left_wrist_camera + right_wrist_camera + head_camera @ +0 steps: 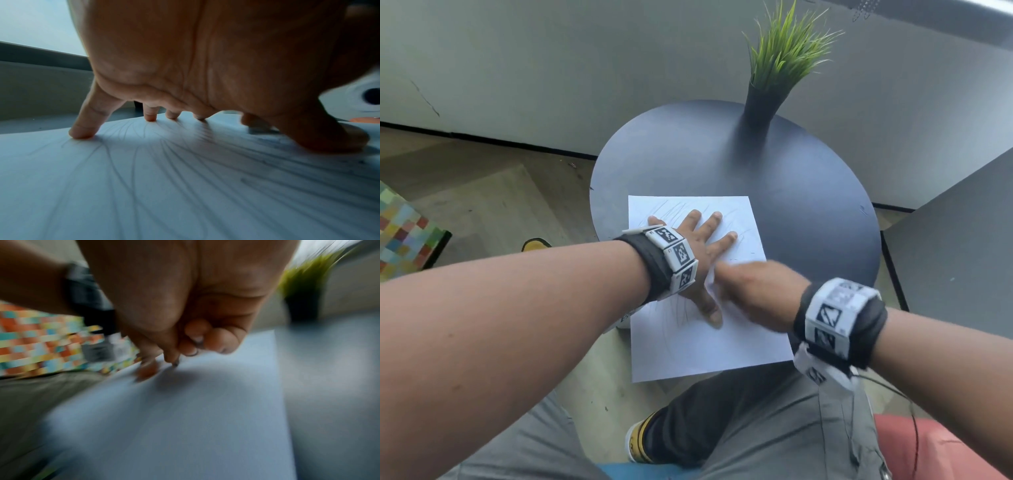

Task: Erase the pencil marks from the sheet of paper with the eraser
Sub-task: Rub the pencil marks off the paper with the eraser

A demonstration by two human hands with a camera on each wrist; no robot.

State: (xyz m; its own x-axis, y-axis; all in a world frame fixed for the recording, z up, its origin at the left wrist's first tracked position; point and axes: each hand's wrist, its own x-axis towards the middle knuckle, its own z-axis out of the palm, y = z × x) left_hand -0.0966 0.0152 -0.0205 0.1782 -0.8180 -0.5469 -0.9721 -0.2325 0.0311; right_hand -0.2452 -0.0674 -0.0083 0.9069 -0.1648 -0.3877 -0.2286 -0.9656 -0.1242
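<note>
Round dark worktop point(808, 205) carries the sheet of paper point(688, 353), near edge overhanging; thin and floppy, so it'll likely buckle or tear unless pinned close to the rubbing. Left hand point(697, 255) spread flat on it. Right hand point(753, 294) curled, blurred, seemingly pinching the eraser point(260, 129) beside the left thumb.

Left hand point(185, 65) fingertips point(81, 133) press the pencil-marked paper point(144, 186).

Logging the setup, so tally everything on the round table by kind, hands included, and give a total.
Sheet of paper: 1
Potted plant: 1
Hands on the sheet: 2, the left hand and the right hand
Eraser: 0 identifiable; the right hand's fingers are curled but too blurred to show what they hold
Total: 4
</note>
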